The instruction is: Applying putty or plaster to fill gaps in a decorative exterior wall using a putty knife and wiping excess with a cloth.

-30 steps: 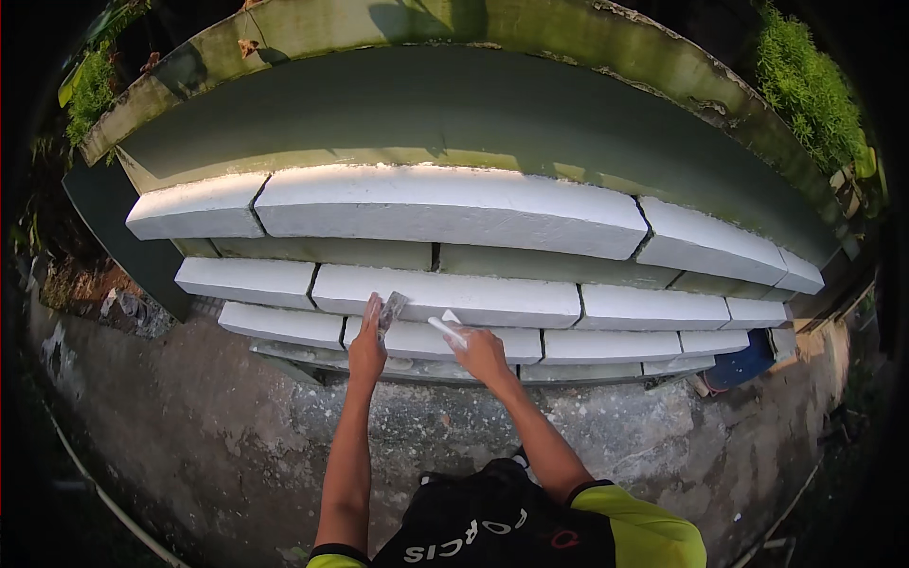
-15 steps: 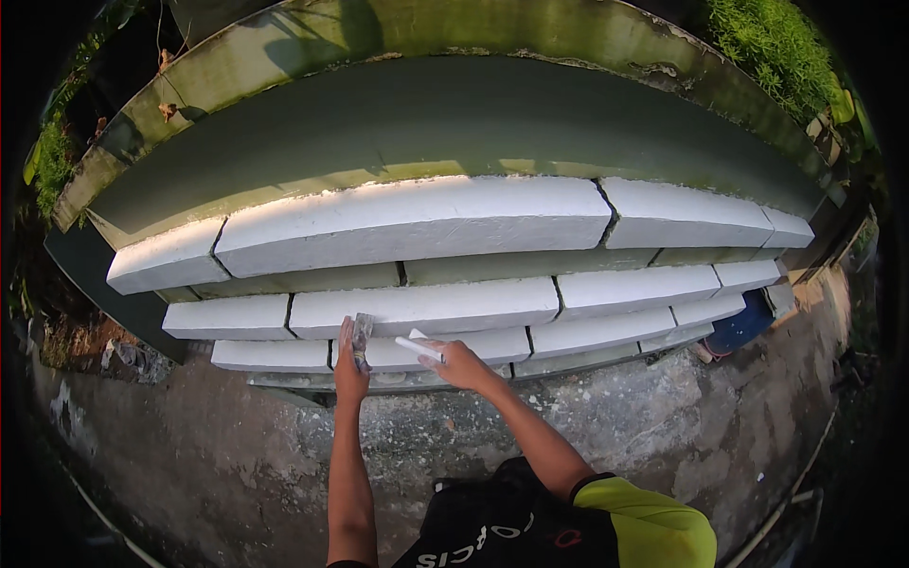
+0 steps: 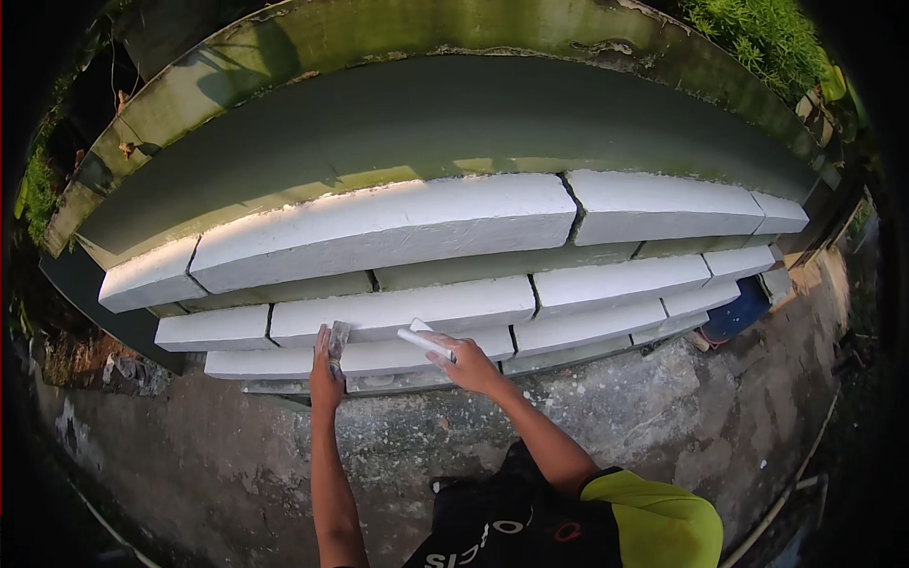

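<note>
My left hand (image 3: 327,381) is raised in front of the white-coated block ledges. Its fingers close on a grey, stained flat scraper (image 3: 338,343), blade up. To its right, my right hand (image 3: 464,365) grips a flat spreading tool (image 3: 422,342) with a white face, tilted up to the left. The two tools are apart. Behind them runs the middle white ledge (image 3: 407,308), and below it a lower white ledge (image 3: 256,363) that my hands partly cover. Whether either tool touches a ledge, I cannot tell.
A longer top ledge (image 3: 398,232) lies farther back, under a mossy curved wall rim (image 3: 398,33). Dark gaps split the ledges into blocks. A blue container (image 3: 734,314) stands at the right end. Stained concrete ground (image 3: 625,417) spreads below, with rubble (image 3: 128,371) at left.
The whole view has turned and shifted a little. My hands stand farther apart, the left one lying more to the left in the picture. Both still hold their tools.
</note>
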Tool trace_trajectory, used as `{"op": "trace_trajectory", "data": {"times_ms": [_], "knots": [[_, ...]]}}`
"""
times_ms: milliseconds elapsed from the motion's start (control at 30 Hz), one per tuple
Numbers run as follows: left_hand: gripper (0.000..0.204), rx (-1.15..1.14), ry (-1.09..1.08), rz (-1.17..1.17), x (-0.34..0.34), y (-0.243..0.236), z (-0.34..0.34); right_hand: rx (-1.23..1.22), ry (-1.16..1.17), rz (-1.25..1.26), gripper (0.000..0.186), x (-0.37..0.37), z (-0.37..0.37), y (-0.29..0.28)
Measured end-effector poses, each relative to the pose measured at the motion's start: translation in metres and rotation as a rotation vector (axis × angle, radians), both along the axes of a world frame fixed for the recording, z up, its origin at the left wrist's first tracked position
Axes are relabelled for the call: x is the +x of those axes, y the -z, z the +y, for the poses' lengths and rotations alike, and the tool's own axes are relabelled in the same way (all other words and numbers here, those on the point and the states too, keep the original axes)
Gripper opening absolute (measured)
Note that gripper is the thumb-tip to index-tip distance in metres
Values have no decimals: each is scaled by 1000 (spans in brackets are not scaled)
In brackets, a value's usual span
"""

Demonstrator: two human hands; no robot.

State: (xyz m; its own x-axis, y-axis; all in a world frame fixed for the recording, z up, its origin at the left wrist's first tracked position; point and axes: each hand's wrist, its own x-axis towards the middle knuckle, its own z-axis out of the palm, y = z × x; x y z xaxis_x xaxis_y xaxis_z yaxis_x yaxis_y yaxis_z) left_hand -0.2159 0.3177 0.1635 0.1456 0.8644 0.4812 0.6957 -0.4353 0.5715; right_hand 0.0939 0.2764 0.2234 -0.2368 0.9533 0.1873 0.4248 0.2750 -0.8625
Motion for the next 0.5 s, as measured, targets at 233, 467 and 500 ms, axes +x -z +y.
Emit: {"op": "trace_trajectory", "data": {"times_ms": [233,467,500], "knots": [[86,-44,-99,68,9,-2,-2,98,804,-493,38,263,-18,48],[74,3,-282,178,45,0,4,100,1293,-427,37,428,-37,62],[71,-13,-335,183,50,1,3,62,1216,-365,37,397,-24,62]]}}
